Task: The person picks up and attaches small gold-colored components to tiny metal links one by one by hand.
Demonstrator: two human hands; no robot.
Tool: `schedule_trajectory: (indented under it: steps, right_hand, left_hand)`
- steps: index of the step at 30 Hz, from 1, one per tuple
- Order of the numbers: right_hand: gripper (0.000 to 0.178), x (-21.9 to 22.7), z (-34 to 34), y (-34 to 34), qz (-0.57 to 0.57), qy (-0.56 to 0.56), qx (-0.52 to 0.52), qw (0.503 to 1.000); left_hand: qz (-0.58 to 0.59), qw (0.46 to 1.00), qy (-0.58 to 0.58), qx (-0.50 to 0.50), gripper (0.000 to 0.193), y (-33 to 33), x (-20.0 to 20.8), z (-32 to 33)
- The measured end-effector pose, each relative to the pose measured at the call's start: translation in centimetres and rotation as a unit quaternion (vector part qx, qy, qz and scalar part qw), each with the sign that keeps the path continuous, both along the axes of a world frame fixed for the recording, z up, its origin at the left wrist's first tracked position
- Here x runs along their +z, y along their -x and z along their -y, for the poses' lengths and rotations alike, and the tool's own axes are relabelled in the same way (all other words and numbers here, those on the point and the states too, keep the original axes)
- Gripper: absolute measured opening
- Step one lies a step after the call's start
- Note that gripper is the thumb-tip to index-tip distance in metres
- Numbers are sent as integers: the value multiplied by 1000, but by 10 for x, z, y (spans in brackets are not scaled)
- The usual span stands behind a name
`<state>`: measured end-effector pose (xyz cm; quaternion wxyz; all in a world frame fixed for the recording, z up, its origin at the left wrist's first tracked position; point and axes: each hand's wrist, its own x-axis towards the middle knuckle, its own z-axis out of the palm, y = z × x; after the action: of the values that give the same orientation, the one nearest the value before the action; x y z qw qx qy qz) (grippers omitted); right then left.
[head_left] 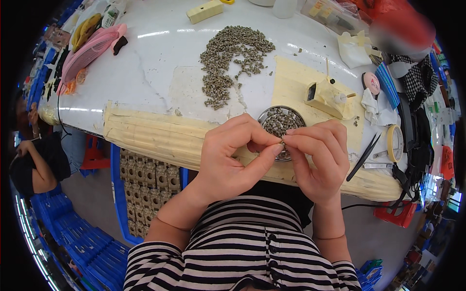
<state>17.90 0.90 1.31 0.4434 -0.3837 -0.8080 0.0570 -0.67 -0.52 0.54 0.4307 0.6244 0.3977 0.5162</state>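
Note:
Both hands meet at the front edge of the table, over a round metal dish (302, 115) filled with small metal parts (279, 120). My left hand (238, 153) pinches with thumb and forefinger, and my right hand (318, 157) pinches against it from the other side. Whatever lies between the fingertips is tiny and mostly covered, so its kind does not show. Beyond the dish, a large loose heap of similar small metal parts (218, 72) spreads over the white tabletop (160, 53).
Right of the dish stand a tape-covered block (323, 102), black tweezers (364, 156), and a tape roll (394, 143). A pink fan (92, 53) lies at far left. Below the padded table edge (150, 133) sits a blue crate (116, 194) of metal housings. Another person (43, 160) is at left.

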Motion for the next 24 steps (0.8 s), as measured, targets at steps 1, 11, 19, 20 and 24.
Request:
schedule_trajectory:
  steps: [1, 11, 19, 20, 24]
  right_hand:
    - [22, 0, 0, 0, 0, 0, 0, 1000]
    - [26, 0, 1, 0, -2, -32, -7, 999]
    - [28, 2, 2, 2, 3, -36, -9, 999]
    - [28, 2, 2, 2, 3, -34, -11, 999]
    - [28, 1, 1, 1, 9, -30, -5, 1000]
  left_hand:
    - [-2, 1000, -1, 1, 10, 0, 0, 0]
    - [25, 998, -29, 48, 7, -4, -3, -2]
    - [34, 998, -19, 51, 7, -5, -3, -1]
    - [27, 999, -20, 39, 8, -4, -3, -1]
    - [8, 1000, -23, 10, 10, 0, -2, 0]
